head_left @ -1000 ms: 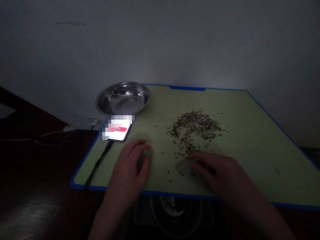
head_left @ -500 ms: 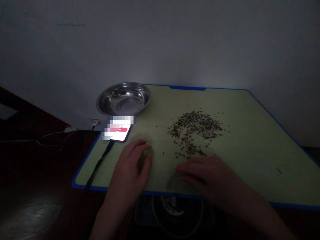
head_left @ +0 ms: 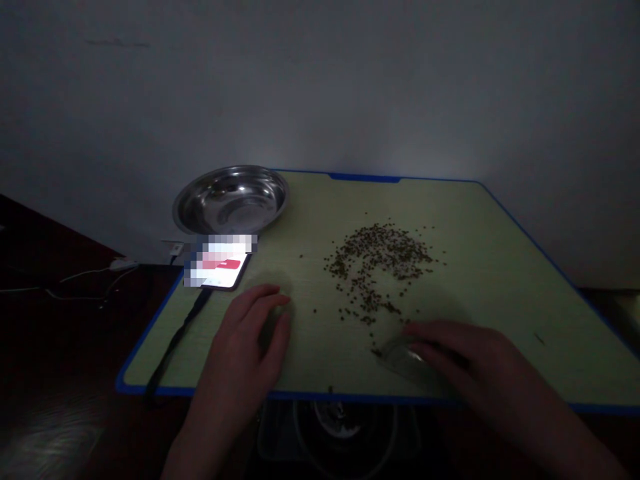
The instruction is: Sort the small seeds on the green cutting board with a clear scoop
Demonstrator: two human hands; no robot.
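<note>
My left hand (head_left: 250, 340) rests on the left part of the pale green table (head_left: 500, 267), fingers curved and thumb apart, with nothing seen in it. My right hand (head_left: 463, 357) pinches a clear, curved piece (head_left: 403, 353), perhaps plastic, low over the tabletop near the front edge. Small dark grains (head_left: 370, 257), mixed with paler ones, lie scattered mid-table beyond both hands. A few dark grains are close to the clear piece, and one small clump is at the front edge. Below that edge sits a round bowl (head_left: 393, 433) with something pale and dark inside, too dim to make out.
A shiny metal basin (head_left: 230, 200) stands at the back left. In front of it lies a lit phone (head_left: 223, 263), with a black strap (head_left: 177, 340) running to the front edge. White cables (head_left: 120, 265) trail on the floor at left. A wall rises behind the table.
My right hand has moved right with the clear piece, away from the front edge above the bowl. Some grains now show near the edge. The view has shifted slightly; my left hand stays put.
</note>
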